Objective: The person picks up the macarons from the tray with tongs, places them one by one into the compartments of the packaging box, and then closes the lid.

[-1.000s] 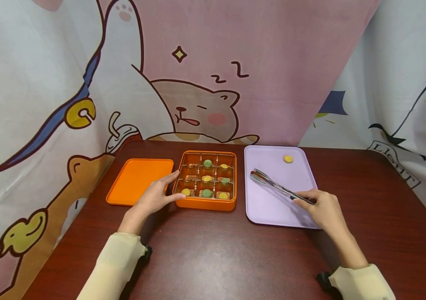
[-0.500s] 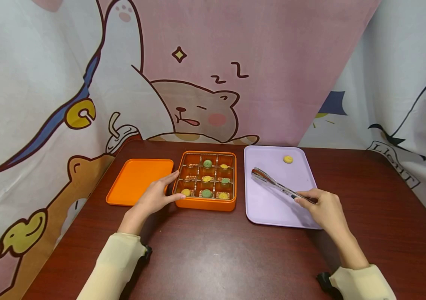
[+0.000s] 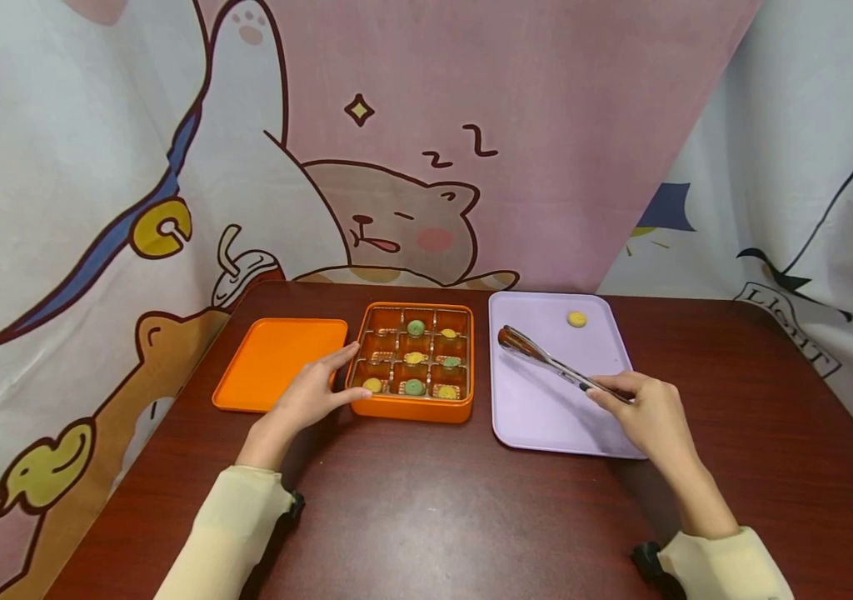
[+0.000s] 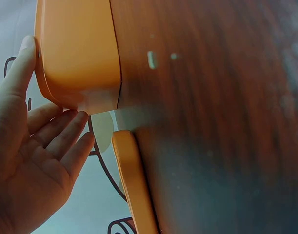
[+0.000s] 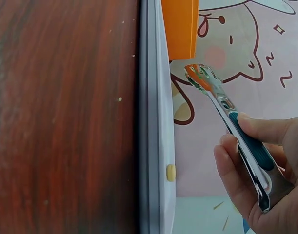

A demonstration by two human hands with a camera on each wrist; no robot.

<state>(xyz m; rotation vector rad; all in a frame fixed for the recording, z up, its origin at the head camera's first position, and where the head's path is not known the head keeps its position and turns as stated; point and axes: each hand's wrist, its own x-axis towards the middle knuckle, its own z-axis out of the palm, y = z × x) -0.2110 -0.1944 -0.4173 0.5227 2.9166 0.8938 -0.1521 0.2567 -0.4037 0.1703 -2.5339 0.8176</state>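
Observation:
My left hand [image 3: 308, 395] rests at the front left corner of an orange box [image 3: 411, 408], thumb along the front rim and fingers against the left side. Clear dividers split the box into compartments, where several small green and yellow cookies [image 3: 415, 387] lie. In my right hand [image 3: 651, 417] I grip metal tongs [image 3: 563, 367] by their dark handle, thumb on one side and fingers on the other. The tongs' tips hang over the left part of a lilac tray [image 3: 546, 417], with nothing between them. One yellow cookie [image 3: 576, 319] lies towards the tray's back.
An orange lid [image 3: 284, 362] lies on the dark wooden table [image 3: 426, 508], left of the box and partly behind my left hand. A printed curtain [image 3: 546, 167] hangs along the table's back edge.
The tongs' tips have lifted slightly and swung a little to the left, and their arms have drawn closer together. My left hand, the box and the cookies stay where they were.

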